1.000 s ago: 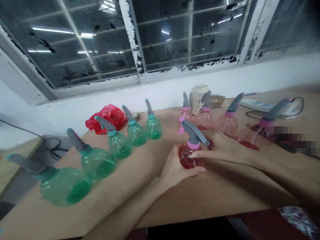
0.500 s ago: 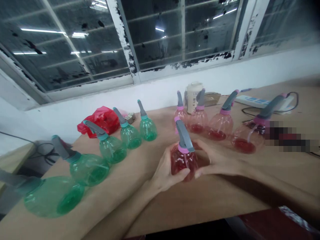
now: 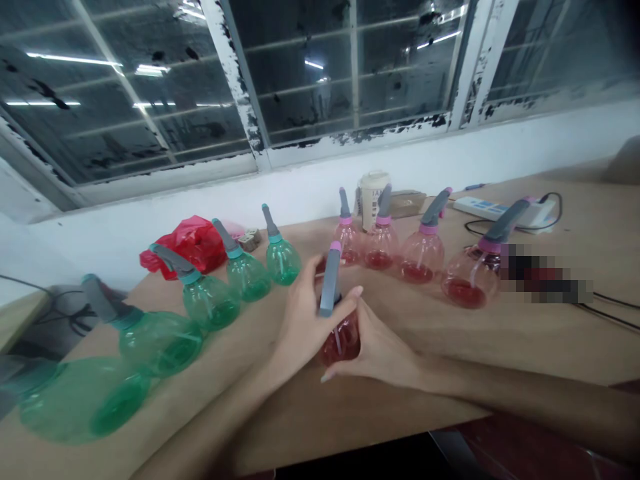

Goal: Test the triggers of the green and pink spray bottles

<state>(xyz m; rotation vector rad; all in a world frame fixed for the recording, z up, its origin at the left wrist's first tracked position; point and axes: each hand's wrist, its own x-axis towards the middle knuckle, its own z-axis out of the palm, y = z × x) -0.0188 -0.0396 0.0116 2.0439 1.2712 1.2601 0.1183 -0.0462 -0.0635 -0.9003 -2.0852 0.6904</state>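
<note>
In front of me stands a pink spray bottle [image 3: 340, 340] with red liquid inside and a grey trigger head. My left hand [image 3: 305, 320] is wrapped round its neck and upper part, thumb across the front below the trigger. Around the lower body curls my right hand [image 3: 383, 347], its thumb along the front of the base. Much of the bottle and its collar is hidden by the fingers. Several more pink spray bottles [image 3: 423, 257] stand beyond my right hand. To the left, a row of green spray bottles [image 3: 210, 300] runs from the near edge toward the wall.
A red plastic bag [image 3: 193, 243] lies behind the green bottles. Near the wall are a printed cup [image 3: 375, 197], a brown packet [image 3: 405, 203] and a white power strip [image 3: 505, 212] with a black cable. A blurred-out dark object lies at right.
My left hand has moved up from the bottle's body to its neck. The right hand has closed in on the lower body. The view has shifted slightly to the right.
</note>
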